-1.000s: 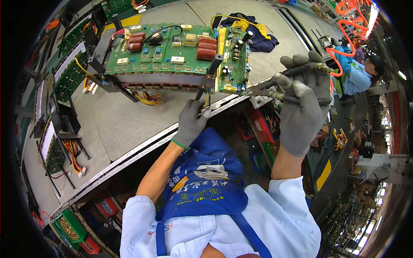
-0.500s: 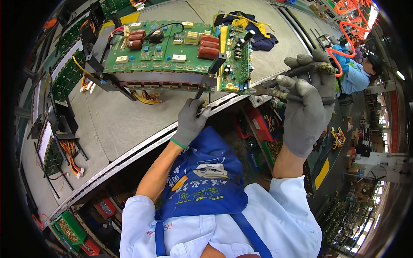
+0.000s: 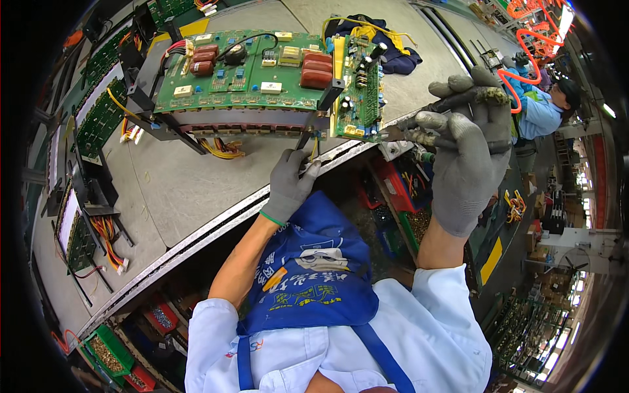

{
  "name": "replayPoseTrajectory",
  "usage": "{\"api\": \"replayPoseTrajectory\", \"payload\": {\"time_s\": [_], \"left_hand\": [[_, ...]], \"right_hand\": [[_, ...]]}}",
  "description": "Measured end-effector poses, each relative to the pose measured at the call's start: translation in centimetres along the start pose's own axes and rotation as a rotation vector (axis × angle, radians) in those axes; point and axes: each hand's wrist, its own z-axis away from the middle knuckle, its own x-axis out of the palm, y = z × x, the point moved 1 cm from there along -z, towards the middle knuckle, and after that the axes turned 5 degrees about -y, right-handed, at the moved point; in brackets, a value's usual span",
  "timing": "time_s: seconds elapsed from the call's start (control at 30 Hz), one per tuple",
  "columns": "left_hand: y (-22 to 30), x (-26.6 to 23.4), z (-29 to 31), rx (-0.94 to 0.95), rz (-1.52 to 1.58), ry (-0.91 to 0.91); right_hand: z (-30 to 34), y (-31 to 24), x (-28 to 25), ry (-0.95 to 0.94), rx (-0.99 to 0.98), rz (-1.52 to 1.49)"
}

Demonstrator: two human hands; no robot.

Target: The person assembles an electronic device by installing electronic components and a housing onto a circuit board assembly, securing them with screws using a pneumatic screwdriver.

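Note:
A green circuit board assembly (image 3: pixel 249 92) with red-brown capacitors and a black frame stands on the bench at its front edge. At its right end sits a smaller upright-set green board (image 3: pixel 360 92) with a yellow strip along it. My left hand (image 3: pixel 289 183), grey-gloved, is closed just below the assembly's front edge, pinching a short yellow wire (image 3: pixel 315 148); the wire's end is hidden in the fingers. My right hand (image 3: pixel 466 167), also gloved, grips dark-handled pliers (image 3: pixel 419 131). Their jaws point left, close to the small board's lower corner; whether they touch it cannot be told.
More boards in black frames (image 3: pixel 98 131) stand along the left, with bundled coloured wires (image 3: pixel 108 236). Dark blue and yellow cloth (image 3: pixel 386 46) lies behind the assembly. Parts bins (image 3: pixel 400 187) sit below the bench edge. An orange coiled hose (image 3: pixel 524 72) hangs at right, near another person (image 3: pixel 544 111).
Both hands keep nearly the same place and grip. The pliers and right hand shift very slightly; the whole view moves a little.

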Motion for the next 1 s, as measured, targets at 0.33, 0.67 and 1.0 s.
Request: {"api": "replayPoseTrajectory", "payload": {"time_s": [0.33, 0.67, 1.0], "left_hand": [[0.3, -0.1, -0.1, 0.011, -0.022, -0.011], [0.4, -0.2, 0.1, -0.013, 0.006, 0.000], [0.3, -0.2, -0.1, 0.003, -0.030, -0.020]], "right_hand": [[-2.0, -0.2, 1.3, -0.123, -0.038, 0.181], [-1.6, -0.6, 0.7, -0.120, 0.088, 0.051], [-2.7, -0.9, 1.3, -0.064, 0.207, 0.090]]}}
